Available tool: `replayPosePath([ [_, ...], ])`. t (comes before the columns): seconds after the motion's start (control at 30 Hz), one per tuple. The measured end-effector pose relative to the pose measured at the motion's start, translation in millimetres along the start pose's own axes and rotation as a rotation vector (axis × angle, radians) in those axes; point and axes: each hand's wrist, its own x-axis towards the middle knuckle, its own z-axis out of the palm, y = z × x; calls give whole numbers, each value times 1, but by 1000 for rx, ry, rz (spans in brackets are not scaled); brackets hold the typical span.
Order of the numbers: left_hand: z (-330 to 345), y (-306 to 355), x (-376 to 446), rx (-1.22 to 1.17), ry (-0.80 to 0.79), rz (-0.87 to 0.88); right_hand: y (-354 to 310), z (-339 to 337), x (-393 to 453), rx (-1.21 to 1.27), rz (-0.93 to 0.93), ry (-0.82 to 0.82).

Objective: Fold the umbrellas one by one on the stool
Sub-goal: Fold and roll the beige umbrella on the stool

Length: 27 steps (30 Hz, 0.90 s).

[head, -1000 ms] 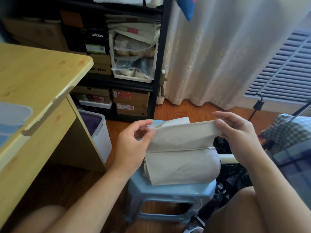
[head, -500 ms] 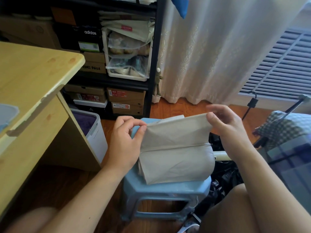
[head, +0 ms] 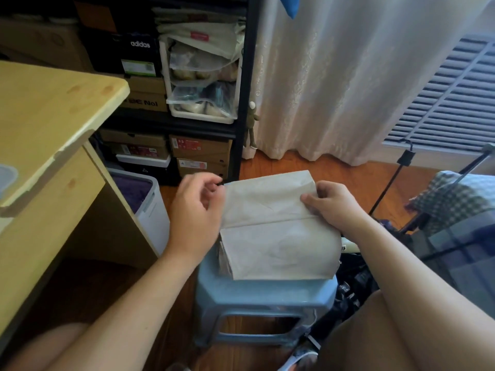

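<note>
Beside the wooden desk (head: pixel 48 108), a blue stool (head: pixel 257 293) carries the beige umbrella (head: pixel 278 247). Above the stool, the right hand (head: pixel 334 204) pinches its canopy flap taut for folding; the left hand (head: pixel 195 210), loosely curled, holds nothing.

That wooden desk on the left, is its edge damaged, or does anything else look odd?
Yes: the light wooden desk has edge banding chipped and peeling along its front right edge, showing a paler strip. The beige umbrella fabric on the blue plastic stool looks tidy.
</note>
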Motion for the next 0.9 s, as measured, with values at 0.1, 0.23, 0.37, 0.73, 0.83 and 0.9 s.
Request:
replayPosePath([
  [0.1, -2, 9, -20, 200, -500, 340, 8, 10, 14, -135, -5, 63],
  [0.23, 5, -4, -33, 516, -832, 231, 2, -1, 8, -103, -25, 247],
  [0.37, -3, -15, -17, 293, -793, -110, 1, -30, -35, -57, -49, 356],
  [0.73, 4, -10, -18, 42, -521, -182, 19, -49, -96, -252, -7, 214],
  [0.83, 11, -1, -3, -81, -350, -472, 30, -63, -76, -294, 123, 192],
  [0.9, 13, -7, 0, -84, -226, -581, 42, -68, -68, -191, 234, 81],
])
